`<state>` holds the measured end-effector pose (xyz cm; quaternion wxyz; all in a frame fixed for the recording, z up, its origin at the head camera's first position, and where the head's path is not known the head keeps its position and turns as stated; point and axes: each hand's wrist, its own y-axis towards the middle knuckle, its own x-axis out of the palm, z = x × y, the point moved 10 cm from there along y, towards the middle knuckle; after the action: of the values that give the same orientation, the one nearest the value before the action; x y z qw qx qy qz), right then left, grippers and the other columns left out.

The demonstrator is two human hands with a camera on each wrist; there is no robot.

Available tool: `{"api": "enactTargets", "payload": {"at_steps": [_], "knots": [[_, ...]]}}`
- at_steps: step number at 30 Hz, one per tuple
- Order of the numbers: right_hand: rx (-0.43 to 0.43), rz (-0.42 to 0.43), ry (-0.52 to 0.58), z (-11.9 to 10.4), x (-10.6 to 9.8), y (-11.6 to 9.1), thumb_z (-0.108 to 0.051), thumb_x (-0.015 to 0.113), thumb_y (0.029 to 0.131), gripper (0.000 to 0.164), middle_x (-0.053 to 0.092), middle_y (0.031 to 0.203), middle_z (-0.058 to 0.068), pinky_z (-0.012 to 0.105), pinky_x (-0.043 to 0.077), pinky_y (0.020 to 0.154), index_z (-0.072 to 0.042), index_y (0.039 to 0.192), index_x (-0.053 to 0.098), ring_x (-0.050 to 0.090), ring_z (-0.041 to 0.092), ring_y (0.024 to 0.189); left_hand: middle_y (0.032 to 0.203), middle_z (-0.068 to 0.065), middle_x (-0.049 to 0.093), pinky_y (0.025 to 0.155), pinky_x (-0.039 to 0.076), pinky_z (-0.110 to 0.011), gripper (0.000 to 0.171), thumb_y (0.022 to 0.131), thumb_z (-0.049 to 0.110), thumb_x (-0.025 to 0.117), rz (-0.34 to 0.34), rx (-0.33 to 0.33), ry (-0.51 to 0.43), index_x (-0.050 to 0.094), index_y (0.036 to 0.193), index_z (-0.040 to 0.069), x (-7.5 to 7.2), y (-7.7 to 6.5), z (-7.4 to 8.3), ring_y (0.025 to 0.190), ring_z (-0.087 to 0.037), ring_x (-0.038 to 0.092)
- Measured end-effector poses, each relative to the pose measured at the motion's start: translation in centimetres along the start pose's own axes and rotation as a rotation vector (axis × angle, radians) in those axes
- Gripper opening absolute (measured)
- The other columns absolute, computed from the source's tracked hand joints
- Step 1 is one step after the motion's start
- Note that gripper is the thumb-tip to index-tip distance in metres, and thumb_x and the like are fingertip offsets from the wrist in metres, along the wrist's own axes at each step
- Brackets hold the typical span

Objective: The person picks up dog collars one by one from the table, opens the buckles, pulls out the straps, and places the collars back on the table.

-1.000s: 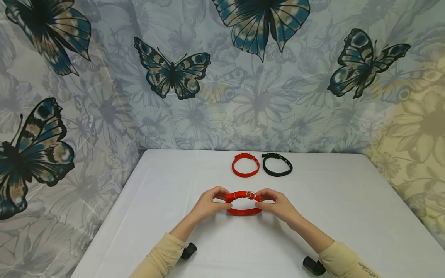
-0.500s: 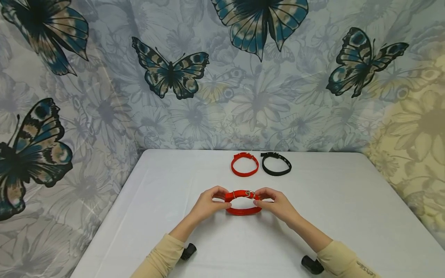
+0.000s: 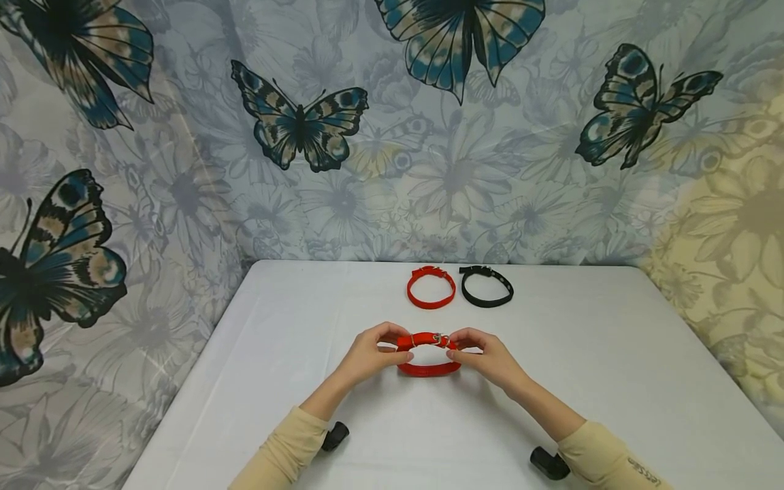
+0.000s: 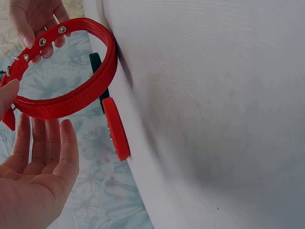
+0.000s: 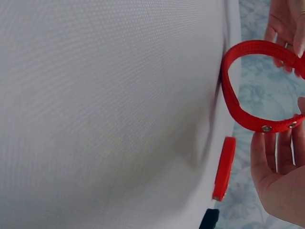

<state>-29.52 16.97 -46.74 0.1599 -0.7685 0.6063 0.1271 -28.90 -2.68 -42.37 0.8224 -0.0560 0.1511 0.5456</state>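
A red collar [image 3: 429, 371], buckled into a loop, stands at the middle of the table between both hands. Its metal buckle and ring show at the upper right of the loop in the head view. My left hand [image 3: 367, 354] pinches the collar's left end, thumb in front and fingers behind. On the opposite end, near the buckle, my right hand [image 3: 490, 357] grips it between thumb and fingers. Metal eyelets dot the strap [image 4: 43, 42] in the left wrist view. From the right wrist, the lower curve of the collar [image 5: 231, 98] appears right at the tabletop.
Behind the hands, a second red collar [image 3: 431, 305] and a black collar [image 3: 486, 304] lie buckled side by side on the white table [image 3: 245, 408]. Butterfly-printed fabric [image 3: 343, 218] hangs behind the table. Black devices [image 3: 549, 463] sit beneath both forearms.
My left fingers have shifted slightly to the right along the collar's left end. The right hand and the held collar stay almost in place; the head view has moved a little.
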Motion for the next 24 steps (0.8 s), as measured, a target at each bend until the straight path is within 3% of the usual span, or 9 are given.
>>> {"api": "enactTargets", "payload": {"at_steps": [7, 14, 24], "knots": [[-0.016, -0.005, 0.007, -0.2, 0.1, -0.1, -0.024, 0.074, 0.088, 0.027, 0.067, 0.102, 0.003, 0.034, 0.05, 0.085, -0.01, 0.11, 0.066, 0.06, 0.022, 0.102, 0.098, -0.006, 0.069, 0.077, 0.055, -0.028, 0.023, 0.087, 0.009, 0.073, 0.0, -0.008, -0.005, 0.067, 0.108, 0.005, 0.1, -0.1, 0.6, 0.093, -0.026, 0.066], [-0.052, -0.013, 0.023, -1.1, 0.2, -0.3, -0.018, 0.074, 0.088, 0.028, 0.066, 0.107, 0.004, 0.038, 0.051, 0.091, -0.01, 0.114, 0.066, 0.059, 0.022, 0.104, 0.098, -0.007, 0.069, 0.078, 0.054, -0.03, 0.022, 0.087, 0.007, 0.073, -0.003, 0.004, -0.001, 0.068, 0.108, 0.004, 0.2, 0.0, 0.7, 0.094, -0.025, 0.065], [-0.125, -0.036, 0.048, -2.6, 0.6, -0.5, -0.021, 0.075, 0.087, 0.034, 0.065, 0.11, 0.005, 0.038, 0.05, 0.094, -0.009, 0.116, 0.064, 0.06, 0.023, 0.105, 0.097, -0.006, 0.069, 0.081, 0.054, -0.028, 0.021, 0.086, 0.005, 0.072, 0.004, 0.026, 0.016, 0.068, 0.107, 0.003, 0.3, 0.0, 1.2, 0.093, -0.021, 0.064]]}}
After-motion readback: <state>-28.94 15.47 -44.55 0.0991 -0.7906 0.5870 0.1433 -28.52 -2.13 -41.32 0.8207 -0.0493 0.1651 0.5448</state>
